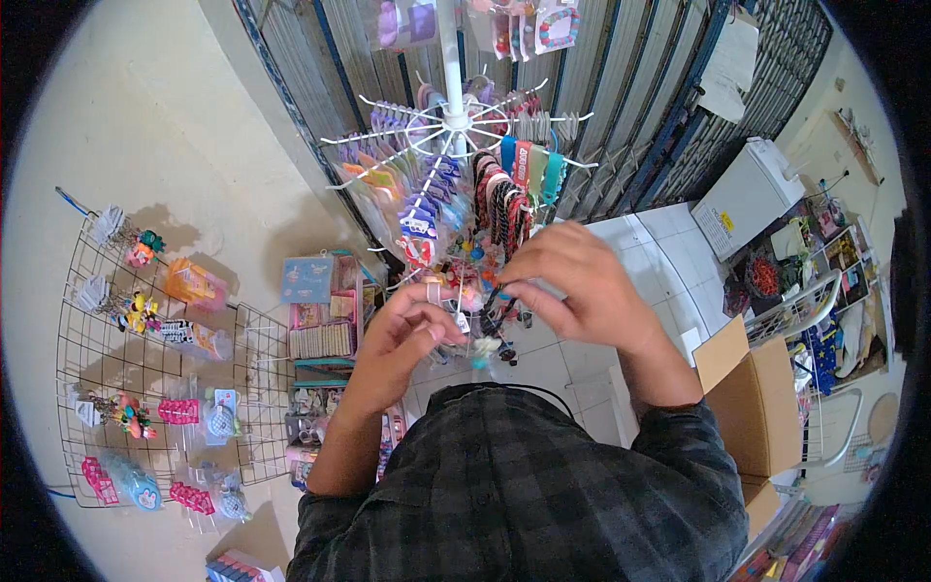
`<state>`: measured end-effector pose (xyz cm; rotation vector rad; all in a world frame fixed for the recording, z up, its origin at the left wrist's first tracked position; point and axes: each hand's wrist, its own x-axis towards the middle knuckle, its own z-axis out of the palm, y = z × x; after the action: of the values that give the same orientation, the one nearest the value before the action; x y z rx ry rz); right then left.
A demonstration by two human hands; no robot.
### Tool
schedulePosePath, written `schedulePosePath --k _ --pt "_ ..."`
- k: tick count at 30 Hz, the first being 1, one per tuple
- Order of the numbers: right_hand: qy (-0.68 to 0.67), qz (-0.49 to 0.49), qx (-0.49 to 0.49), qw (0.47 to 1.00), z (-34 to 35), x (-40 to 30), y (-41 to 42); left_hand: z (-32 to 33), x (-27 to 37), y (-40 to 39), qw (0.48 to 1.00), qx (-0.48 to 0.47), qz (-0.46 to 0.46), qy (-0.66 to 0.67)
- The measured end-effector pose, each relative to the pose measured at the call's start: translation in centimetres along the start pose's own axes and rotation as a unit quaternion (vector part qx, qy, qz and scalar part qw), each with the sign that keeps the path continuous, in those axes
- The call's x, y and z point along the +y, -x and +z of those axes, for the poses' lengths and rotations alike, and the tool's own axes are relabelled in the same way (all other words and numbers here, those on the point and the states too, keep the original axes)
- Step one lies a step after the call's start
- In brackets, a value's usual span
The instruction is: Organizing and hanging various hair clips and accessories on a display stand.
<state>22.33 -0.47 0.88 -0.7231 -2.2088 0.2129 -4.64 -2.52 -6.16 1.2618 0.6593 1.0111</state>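
Observation:
My right hand (582,284) pinches a black braided cord (497,305) between thumb and fingers, in front of the rack. A pale charm (486,345) with a turquoise part dangles below, seemingly from that cord. My left hand (411,331) is just left of it, fingers bent, beside a small white tag (462,320); whether it grips anything is unclear. A white band circles one left finger. Both hands are at the lower tier of a white rotating display rack (456,120). Red and black braided straps (502,193) hang on one of its upper hooks.
Left, a black wire grid (174,378) carries packaged trinkets. A pink box of small goods (325,320) stands by the wall. An open cardboard box (756,407) is near my right elbow. Behind the rack is a folding metal gate (596,94); a white appliance (749,196) stands right.

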Motion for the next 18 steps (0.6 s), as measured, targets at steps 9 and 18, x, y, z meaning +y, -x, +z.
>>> schedulePosePath --k 9,18 --pt "0.151 -0.024 0.082 0.985 -2.2 2.1 -2.7 -0.9 0.7 0.4 0.993 0.101 0.0 -0.056" --pt "0.052 0.051 0.051 0.996 -2.0 3.5 -2.6 -1.6 0.4 0.3 0.989 0.109 0.087 -0.058"
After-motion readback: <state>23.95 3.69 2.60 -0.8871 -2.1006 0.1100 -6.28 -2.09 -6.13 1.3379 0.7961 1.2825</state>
